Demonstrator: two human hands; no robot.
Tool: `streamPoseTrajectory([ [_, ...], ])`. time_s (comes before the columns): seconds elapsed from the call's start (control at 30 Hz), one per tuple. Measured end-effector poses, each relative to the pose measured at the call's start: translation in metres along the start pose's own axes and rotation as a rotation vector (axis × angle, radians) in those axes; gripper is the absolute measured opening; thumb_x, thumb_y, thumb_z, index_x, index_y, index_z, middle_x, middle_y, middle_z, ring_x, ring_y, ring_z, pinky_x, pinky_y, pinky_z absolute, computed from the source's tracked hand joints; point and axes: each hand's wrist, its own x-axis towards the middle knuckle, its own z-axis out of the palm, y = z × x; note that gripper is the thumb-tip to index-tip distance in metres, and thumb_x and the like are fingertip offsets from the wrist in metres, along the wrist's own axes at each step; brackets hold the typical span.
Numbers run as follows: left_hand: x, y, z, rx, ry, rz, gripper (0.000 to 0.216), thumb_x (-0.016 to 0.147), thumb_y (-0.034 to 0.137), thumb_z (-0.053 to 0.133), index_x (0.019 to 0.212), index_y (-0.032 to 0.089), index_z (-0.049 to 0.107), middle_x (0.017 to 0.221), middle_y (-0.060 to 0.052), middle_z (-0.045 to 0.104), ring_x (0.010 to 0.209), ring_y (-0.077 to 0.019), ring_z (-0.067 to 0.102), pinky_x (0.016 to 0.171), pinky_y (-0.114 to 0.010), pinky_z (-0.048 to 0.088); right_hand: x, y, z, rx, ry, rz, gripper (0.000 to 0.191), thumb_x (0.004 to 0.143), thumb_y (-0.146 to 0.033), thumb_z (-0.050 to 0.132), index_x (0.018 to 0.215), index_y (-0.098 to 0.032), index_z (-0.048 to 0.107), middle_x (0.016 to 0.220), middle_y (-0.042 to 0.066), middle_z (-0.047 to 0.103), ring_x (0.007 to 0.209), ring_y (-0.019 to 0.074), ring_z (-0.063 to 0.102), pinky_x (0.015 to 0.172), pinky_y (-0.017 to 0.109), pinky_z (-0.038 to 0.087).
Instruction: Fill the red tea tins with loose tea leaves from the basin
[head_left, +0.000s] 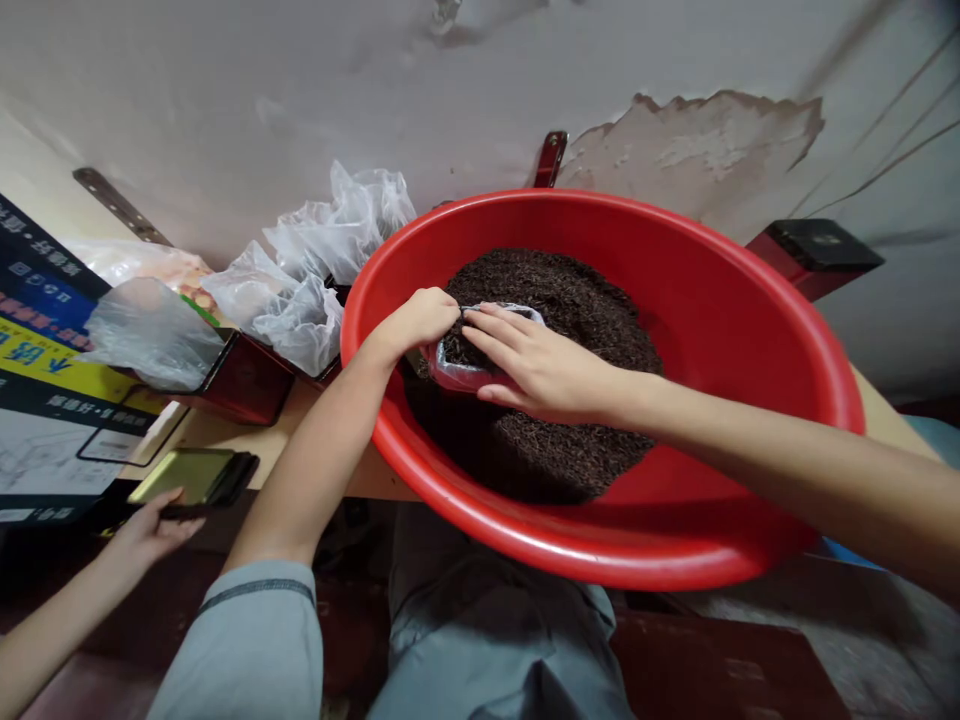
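Note:
A big red plastic basin (pixel 757 330) holds a heap of dark, dry, shredded leaves (pixel 592 330) that look like loose tea. Over the heap, near the basin's left side, is a small red tin (pixel 459 376) lined with a clear plastic bag (pixel 525 312), with dark leaves inside it. My left hand (pixel 426 318) is closed at the tin's upper left edge, gripping the rim and bag there. My right hand (pixel 529 368) lies across the tin's mouth with its fingers stretched out, covering part of the leaves. The tin's underside is hidden.
Dark red tins (pixel 244 375) with clear bags (pixel 330 230) puffing out stand left of the basin. A co-worker's hand (pixel 154 530) holds a gold and black tin piece (pixel 191 478) at lower left. A printed carton (pixel 49 400) stands far left; another box (pixel 817 250) is behind right.

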Motion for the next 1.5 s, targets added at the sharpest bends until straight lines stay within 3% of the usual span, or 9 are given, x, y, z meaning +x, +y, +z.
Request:
streamPoseTrajectory([
  [0.33, 0.0, 0.0, 0.004, 0.018, 0.024, -0.005, 0.029, 0.085, 0.016, 0.049, 0.066, 0.015, 0.071, 0.065, -0.006, 0.068, 0.071, -0.02, 0.063, 0.075, -0.024, 0.051, -0.001, 0.005, 0.0, -0.003, -0.087, 0.06, 0.093, 0.101, -0.063, 0.056, 0.169, -0.004, 0.033, 0.176, 0.027, 0.025, 0.165, 0.0427, 0.022, 0.133, 0.064, 0.022],
  [0.5, -0.006, 0.002, 0.0, -0.049, 0.023, -0.009, 0.027, 0.081, 0.013, 0.05, 0.057, 0.016, 0.062, 0.055, -0.002, 0.06, 0.061, -0.0172, 0.061, 0.059, -0.022, 0.045, -0.007, 0.011, -0.003, 0.052, -0.084, 0.091, 0.098, 0.094, -0.06, 0.069, 0.173, -0.02, 0.027, 0.179, 0.02, 0.024, 0.166, 0.0469, 0.017, 0.128, 0.078, 0.015],
  [0.67, -0.022, 0.019, -0.007, -0.145, -0.079, -0.152, 0.028, 0.079, 0.011, 0.048, 0.054, 0.018, 0.056, 0.048, 0.0, 0.057, 0.047, -0.0172, 0.06, 0.049, -0.024, 0.043, -0.022, 0.02, -0.012, 0.2, -0.013, 0.293, 0.12, 0.08, -0.05, 0.084, 0.173, -0.015, 0.017, 0.161, 0.027, 0.045, 0.15, 0.0445, 0.049, 0.123, 0.064, 0.041],
  [0.8, -0.038, 0.039, -0.009, -0.175, -0.049, -0.166, 0.029, 0.083, 0.013, 0.052, 0.055, 0.018, 0.057, 0.049, 0.0, 0.057, 0.047, -0.0169, 0.061, 0.048, -0.023, 0.046, -0.031, 0.018, -0.021, 0.201, -0.021, 0.282, 0.12, 0.075, -0.044, 0.086, 0.171, -0.013, 0.021, 0.157, 0.026, 0.048, 0.145, 0.0443, 0.052, 0.121, 0.059, 0.046],
  [0.93, -0.051, 0.042, -0.009, -0.363, -0.094, -0.242, 0.016, 0.092, 0.019, 0.058, 0.09, 0.015, 0.073, 0.059, 0.0, 0.065, 0.052, -0.0185, 0.066, 0.051, -0.025, 0.053, -0.04, 0.018, -0.017, 0.266, 0.005, 0.374, 0.116, 0.072, -0.041, 0.088, 0.167, -0.013, 0.029, 0.158, 0.026, 0.048, 0.147, 0.0429, 0.051, 0.124, 0.058, 0.044],
  [1.03, -0.062, 0.029, -0.009, -0.555, -0.166, -0.311, 0.022, 0.099, 0.032, 0.065, 0.116, 0.017, 0.066, 0.069, -0.001, 0.07, 0.056, -0.0185, 0.07, 0.052, -0.025, 0.055, -0.041, 0.018, -0.012, 0.513, 0.049, 0.556, 0.118, 0.074, -0.049, 0.088, 0.169, -0.014, 0.027, 0.159, 0.026, 0.05, 0.144, 0.041, 0.055, 0.118, 0.057, 0.051],
  [1.13, -0.072, 0.012, -0.009, -0.715, -0.224, -0.369, 0.021, 0.098, 0.034, 0.07, 0.11, 0.018, 0.063, 0.073, -0.001, 0.07, 0.058, -0.016, 0.069, 0.052, -0.023, 0.055, -0.034, 0.016, -0.015, 0.954, 0.033, 0.773, 0.089, 0.09, -0.053, 0.076, 0.164, -0.018, 0.04, 0.141, 0.021, 0.068, 0.115, 0.0327, 0.074, 0.092, 0.049, 0.066],
  [1.27, -0.079, 0.003, -0.01, -0.959, -0.149, -0.396, 0.017, 0.084, 0.015, 0.079, 0.097, 0.013, 0.067, 0.068, 0.001, 0.066, 0.052, -0.0096, 0.061, 0.052, -0.02, 0.053, -0.019, 0.015, -0.023, 1.289, 0.012, 0.954, 0.026, 0.09, -0.029, 0.076, 0.113, -0.019, 0.073, 0.098, 0.011, 0.08, 0.075, 0.0205, 0.075, 0.071, 0.036, 0.067],
  [1.5, -0.069, 0.023, -0.019, -0.822, 0.253, -0.262, 0.048, 0.055, -0.007, 0.067, 0.099, 0.011, 0.077, 0.063, 0.007, 0.061, 0.051, -0.0084, 0.054, 0.051, -0.02, 0.045, 0.009, 0.015, -0.045, 1.03, 0.452, 1.006, 0.031, 0.062, -0.001, 0.073, 0.087, -0.018, 0.069, 0.065, -0.001, 0.063, 0.054, 0.0154, 0.061, 0.048, 0.027, 0.051],
])
